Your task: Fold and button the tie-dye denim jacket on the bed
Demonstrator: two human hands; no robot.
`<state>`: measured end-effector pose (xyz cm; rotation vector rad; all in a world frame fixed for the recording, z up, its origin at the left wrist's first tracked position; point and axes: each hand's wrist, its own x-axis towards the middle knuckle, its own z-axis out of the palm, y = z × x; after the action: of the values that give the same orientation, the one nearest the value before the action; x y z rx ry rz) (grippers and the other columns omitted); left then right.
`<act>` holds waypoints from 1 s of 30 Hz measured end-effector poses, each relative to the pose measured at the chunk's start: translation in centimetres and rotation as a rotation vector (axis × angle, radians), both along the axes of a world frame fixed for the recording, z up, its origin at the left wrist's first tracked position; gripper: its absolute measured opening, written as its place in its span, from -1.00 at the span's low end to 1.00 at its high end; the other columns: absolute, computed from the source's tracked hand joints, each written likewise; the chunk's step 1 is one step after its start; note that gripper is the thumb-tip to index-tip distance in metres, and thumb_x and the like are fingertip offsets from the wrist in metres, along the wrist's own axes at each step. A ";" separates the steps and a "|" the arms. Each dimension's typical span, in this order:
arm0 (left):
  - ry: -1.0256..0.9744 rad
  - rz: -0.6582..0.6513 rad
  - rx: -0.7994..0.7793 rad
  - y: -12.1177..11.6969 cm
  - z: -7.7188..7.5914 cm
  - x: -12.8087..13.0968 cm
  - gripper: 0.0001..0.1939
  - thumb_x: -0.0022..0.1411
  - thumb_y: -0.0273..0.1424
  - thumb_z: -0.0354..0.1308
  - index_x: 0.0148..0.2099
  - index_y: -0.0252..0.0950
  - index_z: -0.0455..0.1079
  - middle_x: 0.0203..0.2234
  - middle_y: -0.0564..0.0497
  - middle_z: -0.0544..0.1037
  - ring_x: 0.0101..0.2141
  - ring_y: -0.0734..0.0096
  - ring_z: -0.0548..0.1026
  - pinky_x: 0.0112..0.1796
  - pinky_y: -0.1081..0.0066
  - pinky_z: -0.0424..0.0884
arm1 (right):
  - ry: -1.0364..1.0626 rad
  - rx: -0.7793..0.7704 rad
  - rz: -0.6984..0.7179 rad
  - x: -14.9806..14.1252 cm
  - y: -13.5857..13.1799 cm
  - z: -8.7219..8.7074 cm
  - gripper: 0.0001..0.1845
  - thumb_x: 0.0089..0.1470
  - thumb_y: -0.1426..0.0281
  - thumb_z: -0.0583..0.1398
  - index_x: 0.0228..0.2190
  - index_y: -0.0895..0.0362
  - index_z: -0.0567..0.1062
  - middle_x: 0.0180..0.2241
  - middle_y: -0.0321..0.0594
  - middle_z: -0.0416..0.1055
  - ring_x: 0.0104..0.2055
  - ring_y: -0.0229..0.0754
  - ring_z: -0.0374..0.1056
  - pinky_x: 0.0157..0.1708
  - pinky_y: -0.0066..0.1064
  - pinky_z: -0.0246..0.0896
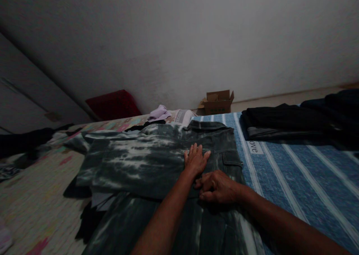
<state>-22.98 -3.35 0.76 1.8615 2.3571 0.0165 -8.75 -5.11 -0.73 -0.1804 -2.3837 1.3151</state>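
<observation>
A dark grey and white tie-dye denim jacket lies spread on the bed in front of me, its collar towards the wall. My left hand rests flat on the jacket's middle with the fingers stretched out. My right hand sits just below it, fingers curled and pinching a fold of the jacket fabric. One sleeve is folded across the jacket's body to the left.
A blue striped sheet covers the bed's right side, with folded dark clothes stacked at its far end. A pale patterned cover lies left. A lilac cloth, red cushion and cardboard box sit by the wall.
</observation>
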 end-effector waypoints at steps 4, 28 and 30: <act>0.006 -0.038 0.022 1.1 -0.2 0.7 -0.36 0.38 -0.09 -0.31 0.36 -0.35 -0.05 0.35 -0.19 -0.13 0.32 0.14 -0.18 0.23 -0.01 -0.17 | -0.001 0.005 -0.010 -0.1 0.0 -0.3 -0.78 -0.05 0.39 0.22 -0.66 0.17 0.46 -0.33 -0.29 0.50 -0.30 -0.25 0.40 -0.31 -0.48 0.14; 0.056 0.136 0.120 1.4 -1.0 1.0 -0.26 0.31 0.03 -0.28 0.32 -0.38 0.06 0.32 -0.26 -0.03 0.31 0.06 -0.12 0.22 -0.07 -0.20 | -0.008 0.032 -0.034 -0.3 0.0 -0.1 -0.77 -0.08 0.47 0.23 -0.70 0.18 0.41 -0.46 -0.36 0.41 -0.44 -0.35 0.27 -0.41 -0.50 0.06; 0.066 0.148 0.115 1.4 -1.0 1.0 -0.26 0.32 0.03 -0.29 0.32 -0.38 0.06 0.32 -0.26 -0.04 0.31 0.05 -0.12 0.21 -0.07 -0.20 | -0.004 0.028 -0.032 -0.3 0.0 -0.2 -0.77 -0.07 0.44 0.24 -0.70 0.18 0.42 -0.46 -0.36 0.41 -0.44 -0.34 0.28 -0.40 -0.51 0.07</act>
<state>-22.02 -1.96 -0.19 1.7560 2.5857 0.1103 -9.03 -5.10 -0.94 -0.2124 -2.3917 1.2674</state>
